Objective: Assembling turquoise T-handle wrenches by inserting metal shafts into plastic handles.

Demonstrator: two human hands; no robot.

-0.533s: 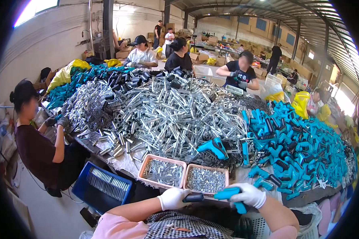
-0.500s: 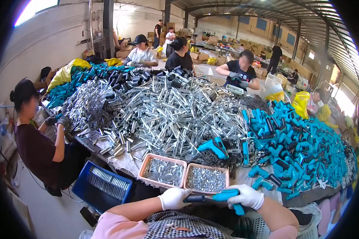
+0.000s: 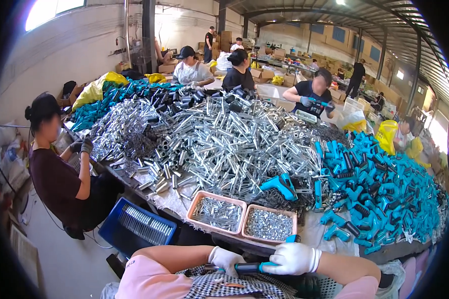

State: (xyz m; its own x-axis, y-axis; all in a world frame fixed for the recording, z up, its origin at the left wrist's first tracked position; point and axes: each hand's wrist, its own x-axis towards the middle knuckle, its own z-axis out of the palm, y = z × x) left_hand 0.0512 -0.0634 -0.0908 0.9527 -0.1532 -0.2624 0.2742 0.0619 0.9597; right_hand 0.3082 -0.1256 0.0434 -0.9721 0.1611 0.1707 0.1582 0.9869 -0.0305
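The teal and black tool (image 3: 254, 268) is in front of the checked apron (image 3: 207, 286). The left hand (image 3: 227, 260) grasps its black part; the right hand (image 3: 295, 258) is closed around its teal part. Beyond them, on the counter (image 3: 384, 254), two pink trays (image 3: 213, 229) hold small metal pieces (image 3: 217, 213).

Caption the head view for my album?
Left hand and right hand, gloved, grip a teal-black tool before heaped metal parts.

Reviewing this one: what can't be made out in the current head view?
All head view:
Teal-and-black tool: partly covered by the left hand and right hand.
Small parts in the right pink tray: too tiny to tell shapes.
Standing person at back right: hands too small to read.
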